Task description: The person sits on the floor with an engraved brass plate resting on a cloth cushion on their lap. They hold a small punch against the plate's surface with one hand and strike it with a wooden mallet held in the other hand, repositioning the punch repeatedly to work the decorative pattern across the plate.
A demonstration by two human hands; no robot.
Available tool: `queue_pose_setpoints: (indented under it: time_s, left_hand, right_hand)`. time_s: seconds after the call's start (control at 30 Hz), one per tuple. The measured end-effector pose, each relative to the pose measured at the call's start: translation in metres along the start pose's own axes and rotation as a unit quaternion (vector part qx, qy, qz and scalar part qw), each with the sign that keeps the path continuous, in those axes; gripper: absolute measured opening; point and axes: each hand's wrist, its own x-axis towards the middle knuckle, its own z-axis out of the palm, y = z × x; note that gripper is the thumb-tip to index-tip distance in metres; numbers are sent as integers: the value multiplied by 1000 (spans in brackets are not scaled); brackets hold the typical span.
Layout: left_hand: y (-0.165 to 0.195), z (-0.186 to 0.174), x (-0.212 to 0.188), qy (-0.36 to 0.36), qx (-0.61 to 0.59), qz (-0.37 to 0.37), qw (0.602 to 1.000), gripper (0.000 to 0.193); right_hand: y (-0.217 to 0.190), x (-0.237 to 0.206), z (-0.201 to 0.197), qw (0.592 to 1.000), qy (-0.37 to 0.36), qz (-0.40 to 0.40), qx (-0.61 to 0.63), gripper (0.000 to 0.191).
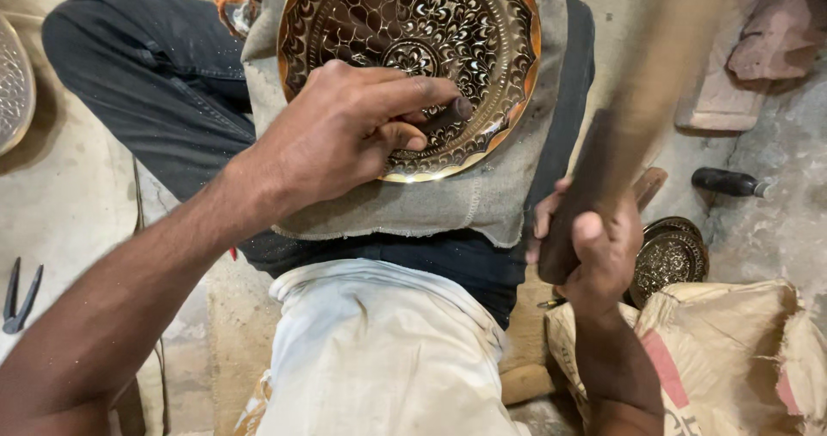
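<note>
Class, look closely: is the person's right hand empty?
No: the right hand grips a wooden mallet handle, raised and blurred beside the engraved brass plate.

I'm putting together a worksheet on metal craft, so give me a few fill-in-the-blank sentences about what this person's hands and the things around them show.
1. The left hand presses a dark punch tool against the engraved ____ plate.
2. The right hand grips the handle of a wooden ____.
3. The plate rests on a grey ____ laid over the lap.
4. A pair of ____ lies on the floor at the left edge.

Missing words: brass; mallet; cloth; pliers
</note>
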Motion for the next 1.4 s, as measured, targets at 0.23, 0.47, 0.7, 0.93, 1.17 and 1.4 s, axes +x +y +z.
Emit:
queue_pose_setpoints:
  time_s: [0.23, 0.47, 0.7, 0.93, 1.17, 1.4]
  left_hand:
    - [-2, 1, -1, 18, -1, 29, 999, 40]
    - [-3, 4, -2, 20, 3, 18, 1000, 42]
    - [-1, 3, -2, 13, 18, 14, 1000, 40]
    - [-2, 3, -1, 2, 6, -4, 1000, 42]
    - [-2, 0, 0, 3, 33, 2, 999, 41]
    - [-3, 2, -2, -7, 31, -7, 999, 41]
  right_hand:
    - [-18, -7, 7, 985, -66, 69, -144, 52]
    - [-7, -19, 2, 995, -28, 92, -31, 48]
    - [-4, -22, 3, 987, -52, 103, -112, 39]
    - [6, -30, -5, 967, -54, 162, -191, 35]
    - [13, -31, -6, 955, -61, 196, -213, 34]
    - [21, -29, 3, 976, -78, 86, -183, 28]
